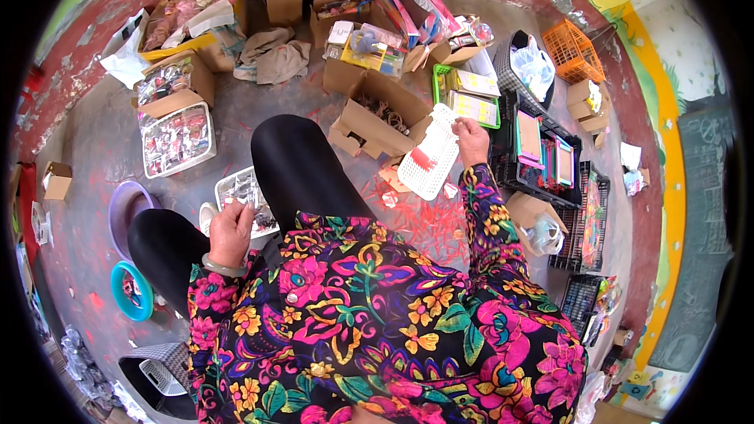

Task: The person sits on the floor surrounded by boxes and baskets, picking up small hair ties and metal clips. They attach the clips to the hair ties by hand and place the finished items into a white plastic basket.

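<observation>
1. The right hand point(472, 138), right of centre in the frame, is closed on the top edge of a white perforated tray point(429, 159), fingers curled over the rim; the tray hangs tilted, with a small red piece point(422, 159) on its face.
2. The left hand point(230, 229), lower left of centre, is loosely curled with its fingertips at a clear tray of small items point(245, 192) (whether it pinches anything, I cannot tell).
3. Below the white tray, a scatter of red pieces point(424, 216) lies on the floor point(102, 157) between the person's black-clad knee point(294, 161) and floral sleeve point(491, 220).
4. Just above the white tray stands an open carton point(375, 116), and to its right a green basket point(466, 98) with flat packs.
5. Black crates point(550, 159) fill the right side, an orange basket point(572, 51) sits upper right.
6. At upper left are more cartons point(177, 82) and a clear box point(177, 139); a purple basin point(126, 208) and a teal ring point(129, 290) lie at left.
</observation>
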`<state>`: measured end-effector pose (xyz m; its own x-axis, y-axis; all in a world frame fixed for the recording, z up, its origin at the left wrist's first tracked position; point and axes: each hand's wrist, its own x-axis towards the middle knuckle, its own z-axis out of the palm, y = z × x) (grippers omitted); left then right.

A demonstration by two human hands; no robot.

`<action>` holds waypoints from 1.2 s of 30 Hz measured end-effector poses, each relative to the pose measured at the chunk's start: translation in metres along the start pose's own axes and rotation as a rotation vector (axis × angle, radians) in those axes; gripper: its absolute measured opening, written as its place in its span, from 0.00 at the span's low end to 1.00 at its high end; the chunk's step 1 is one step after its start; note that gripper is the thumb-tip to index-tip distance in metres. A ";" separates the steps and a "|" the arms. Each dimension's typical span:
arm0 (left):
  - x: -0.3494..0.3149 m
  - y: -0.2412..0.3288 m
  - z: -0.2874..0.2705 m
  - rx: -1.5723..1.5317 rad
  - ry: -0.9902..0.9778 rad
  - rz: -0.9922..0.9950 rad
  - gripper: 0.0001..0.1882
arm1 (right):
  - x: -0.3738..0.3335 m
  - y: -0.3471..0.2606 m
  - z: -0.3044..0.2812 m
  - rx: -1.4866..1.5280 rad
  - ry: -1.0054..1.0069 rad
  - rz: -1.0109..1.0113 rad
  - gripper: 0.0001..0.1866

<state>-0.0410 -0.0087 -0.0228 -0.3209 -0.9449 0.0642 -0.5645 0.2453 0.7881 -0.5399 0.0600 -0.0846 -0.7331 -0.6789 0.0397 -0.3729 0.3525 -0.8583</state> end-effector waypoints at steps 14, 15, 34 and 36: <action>-0.008 0.064 -0.043 0.017 0.118 0.355 0.33 | -0.149 -0.256 0.120 -0.041 -0.944 -1.001 0.06; -0.008 0.064 -0.048 0.157 0.131 0.426 0.34 | -0.156 -0.261 0.129 -0.061 -0.997 -1.075 0.06; -0.020 0.017 -0.040 -1.050 -0.332 -0.391 0.13 | -0.181 -0.247 0.159 0.376 -1.336 -0.105 0.10; -0.020 0.014 -0.040 -1.050 -0.360 -0.379 0.14 | -0.180 -0.248 0.161 0.336 -1.322 -0.106 0.11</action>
<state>-0.0121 0.0047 0.0112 -0.5583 -0.7623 -0.3273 0.1805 -0.4966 0.8490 -0.2241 -0.0086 0.0385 0.4460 -0.8627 -0.2383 -0.0986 0.2173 -0.9711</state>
